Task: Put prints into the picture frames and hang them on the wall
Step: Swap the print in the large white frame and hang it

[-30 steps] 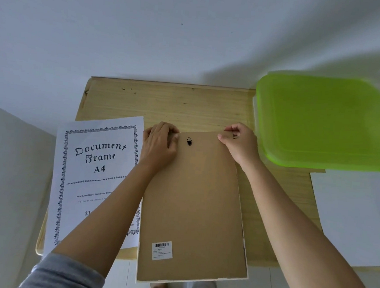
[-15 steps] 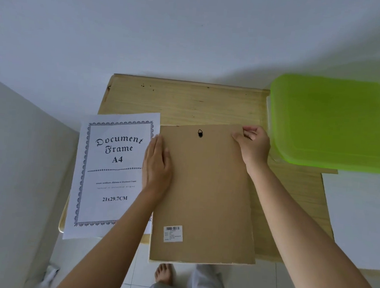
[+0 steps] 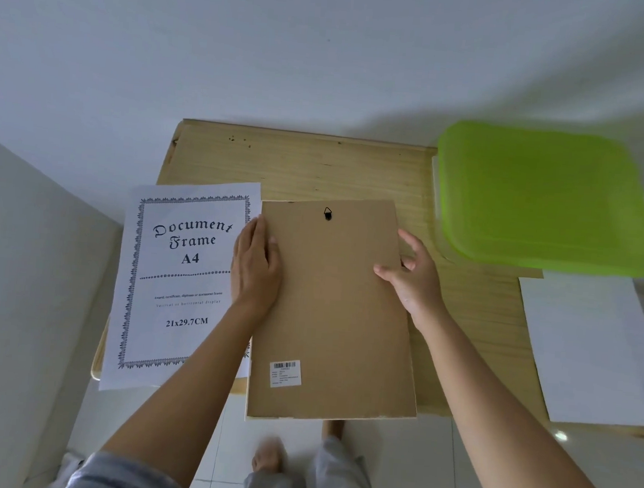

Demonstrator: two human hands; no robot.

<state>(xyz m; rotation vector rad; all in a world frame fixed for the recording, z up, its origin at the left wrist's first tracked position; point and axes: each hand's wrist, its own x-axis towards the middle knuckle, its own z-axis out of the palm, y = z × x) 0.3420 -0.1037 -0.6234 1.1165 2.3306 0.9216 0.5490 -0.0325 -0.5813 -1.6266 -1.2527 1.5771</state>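
A picture frame (image 3: 336,321) lies face down on the wooden table (image 3: 318,167), its brown backing board up, with a black hanging hook (image 3: 327,214) near the far edge and a barcode label (image 3: 285,372) near me. My left hand (image 3: 256,266) lies flat on the board's left edge with straight fingers. My right hand (image 3: 411,275) grips the right edge, thumb on top and fingers curled round the side. The printed insert sheet (image 3: 180,283) reading "Document Frame A4" lies flat to the left of the frame.
A green plastic lid or bin (image 3: 544,198) sits at the table's back right. White blank sheets (image 3: 591,350) lie at the right. The white wall (image 3: 288,51) rises behind the table. The frame's near end overhangs the table's front edge, above my feet on the tiled floor (image 3: 430,472).
Both hands slid from the frame's far corners down along its side edges. My left hand flattened on the left edge; my right hand now holds the right edge lower.
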